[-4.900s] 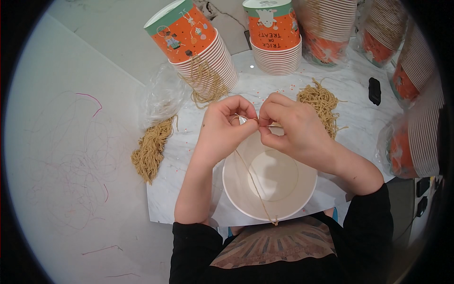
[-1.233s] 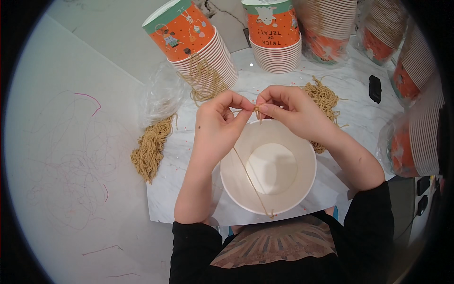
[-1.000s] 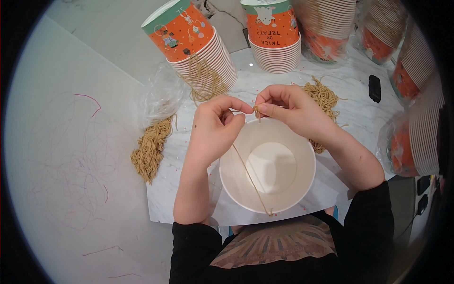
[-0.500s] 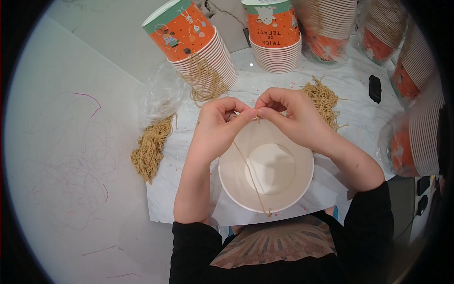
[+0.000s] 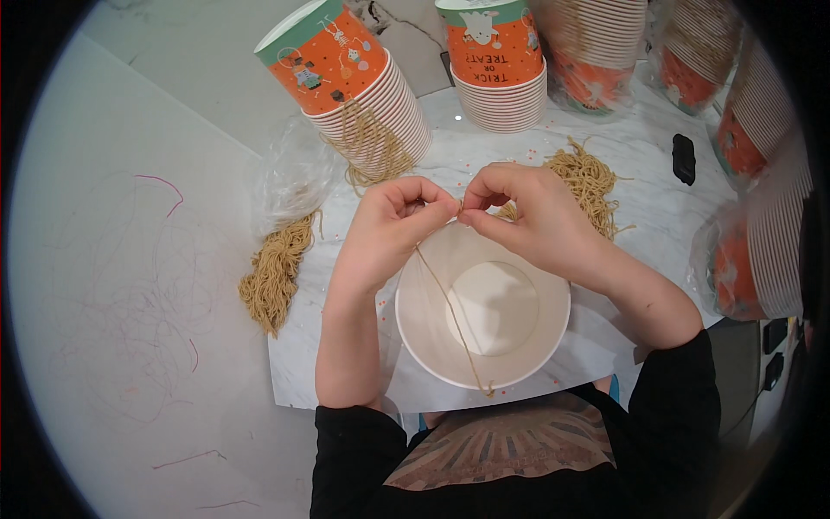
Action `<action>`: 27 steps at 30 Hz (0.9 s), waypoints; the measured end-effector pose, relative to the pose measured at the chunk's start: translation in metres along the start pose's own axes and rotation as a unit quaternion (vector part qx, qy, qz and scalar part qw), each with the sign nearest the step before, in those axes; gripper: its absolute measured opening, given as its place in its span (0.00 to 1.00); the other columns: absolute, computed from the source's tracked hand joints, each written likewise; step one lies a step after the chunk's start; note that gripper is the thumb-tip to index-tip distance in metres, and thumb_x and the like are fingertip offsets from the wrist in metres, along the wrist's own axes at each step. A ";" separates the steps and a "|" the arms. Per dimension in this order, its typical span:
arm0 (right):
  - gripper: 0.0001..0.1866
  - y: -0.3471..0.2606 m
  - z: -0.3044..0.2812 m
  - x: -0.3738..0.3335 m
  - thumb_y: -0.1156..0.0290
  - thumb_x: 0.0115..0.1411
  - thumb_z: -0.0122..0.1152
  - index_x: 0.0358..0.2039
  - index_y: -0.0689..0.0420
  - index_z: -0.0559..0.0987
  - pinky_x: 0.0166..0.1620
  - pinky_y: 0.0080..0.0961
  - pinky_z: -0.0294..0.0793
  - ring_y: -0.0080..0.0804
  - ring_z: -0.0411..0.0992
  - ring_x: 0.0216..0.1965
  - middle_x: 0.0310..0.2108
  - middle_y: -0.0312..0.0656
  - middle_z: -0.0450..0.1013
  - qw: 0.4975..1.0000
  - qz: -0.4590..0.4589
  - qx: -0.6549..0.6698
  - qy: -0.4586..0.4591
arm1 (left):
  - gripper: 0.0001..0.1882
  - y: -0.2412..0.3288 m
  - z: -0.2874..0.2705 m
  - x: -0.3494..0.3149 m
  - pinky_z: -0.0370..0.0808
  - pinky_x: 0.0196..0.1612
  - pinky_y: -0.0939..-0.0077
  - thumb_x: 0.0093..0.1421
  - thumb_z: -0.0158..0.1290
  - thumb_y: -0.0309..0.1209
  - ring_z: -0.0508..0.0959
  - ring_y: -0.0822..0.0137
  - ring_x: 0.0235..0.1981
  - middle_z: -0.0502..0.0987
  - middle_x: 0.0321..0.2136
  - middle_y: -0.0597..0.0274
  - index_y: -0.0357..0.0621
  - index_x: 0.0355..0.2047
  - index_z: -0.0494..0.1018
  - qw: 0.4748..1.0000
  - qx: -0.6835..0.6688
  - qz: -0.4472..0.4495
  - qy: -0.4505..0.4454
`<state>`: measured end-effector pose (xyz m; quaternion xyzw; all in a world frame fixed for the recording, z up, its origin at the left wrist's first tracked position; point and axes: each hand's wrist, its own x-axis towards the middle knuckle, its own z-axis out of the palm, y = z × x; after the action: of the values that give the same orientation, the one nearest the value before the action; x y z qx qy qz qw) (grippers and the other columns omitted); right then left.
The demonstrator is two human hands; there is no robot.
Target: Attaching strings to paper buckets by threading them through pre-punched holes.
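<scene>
A white paper bucket (image 5: 553,298) stands before me with its mouth up. At its far rim, my left hand (image 5: 389,227) and my right hand (image 5: 534,214) meet, thumbs and forefingers pinched together. Both pinch the end of a tan cord (image 5: 450,298); the fingertips hide most of that end. From my left hand the cord runs slantwise across the bucket's mouth to the near rim, where it ends in a small knot (image 5: 489,391).
Bundles of tan cord (image 5: 277,281) (image 5: 588,186) lie left and right. Stacks of orange and green printed buckets (image 5: 380,104) (image 5: 499,86) stand behind. Bagged stacks (image 5: 735,268) line the right side, near a small black object (image 5: 683,159). Clear plastic (image 5: 298,177) covers part of the left bundle.
Both pinching hands have shifted slightly left along the far rim. The cord's far end stays between the fingertips, and the bucket stands much as before.
</scene>
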<state>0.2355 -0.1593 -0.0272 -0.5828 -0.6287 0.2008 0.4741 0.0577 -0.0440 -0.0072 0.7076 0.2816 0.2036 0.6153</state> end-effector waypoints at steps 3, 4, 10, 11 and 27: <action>0.09 0.000 0.000 0.000 0.69 0.56 0.65 0.32 0.63 0.80 0.41 0.35 0.78 0.42 0.80 0.35 0.32 0.48 0.79 1.000 0.010 0.001 -0.003 | 0.06 0.000 -0.003 0.001 0.65 0.30 0.87 0.61 0.61 0.27 0.71 0.84 0.28 0.78 0.28 0.71 0.36 0.33 0.79 1.000 -0.009 0.000 -0.015; 0.09 0.000 0.000 0.000 0.70 0.55 0.65 0.31 0.64 0.79 0.41 0.35 0.77 0.42 0.80 0.35 0.31 0.47 0.79 1.000 0.009 0.004 -0.004 | 0.06 0.000 -0.003 0.001 0.67 0.31 0.87 0.61 0.61 0.27 0.72 0.84 0.29 0.78 0.28 0.71 0.36 0.33 0.79 1.000 -0.008 0.004 -0.018; 0.07 0.004 0.003 0.001 0.73 0.55 0.64 0.30 0.63 0.76 0.37 0.29 0.75 0.33 0.77 0.35 0.30 0.42 0.76 1.000 -0.014 0.015 -0.003 | 0.03 0.001 -0.007 -0.002 0.66 0.33 0.86 0.59 0.60 0.26 0.73 0.82 0.29 0.82 0.31 0.67 0.41 0.32 0.80 1.000 0.025 0.014 -0.002; 0.07 0.005 0.003 0.001 0.74 0.57 0.63 0.30 0.63 0.75 0.34 0.23 0.74 0.25 0.75 0.35 0.30 0.38 0.75 1.000 -0.015 0.016 -0.008 | 0.03 0.000 -0.008 -0.002 0.66 0.33 0.86 0.59 0.60 0.26 0.73 0.82 0.29 0.82 0.31 0.67 0.41 0.32 0.80 1.000 0.024 0.014 -0.003; 0.04 0.007 -0.005 0.004 0.77 0.58 0.60 0.29 0.64 0.74 0.38 0.18 0.72 0.17 0.70 0.33 0.30 0.34 0.71 0.986 0.064 0.111 -0.103 | 0.03 0.002 -0.013 -0.005 0.64 0.29 0.88 0.56 0.59 0.23 0.68 0.86 0.25 0.78 0.26 0.71 0.35 0.30 0.79 0.999 0.014 0.032 0.007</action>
<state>0.2439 -0.1551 -0.0286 -0.5419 -0.6097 0.3581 0.4543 0.0459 -0.0373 -0.0029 0.7235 0.2660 0.2244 0.5962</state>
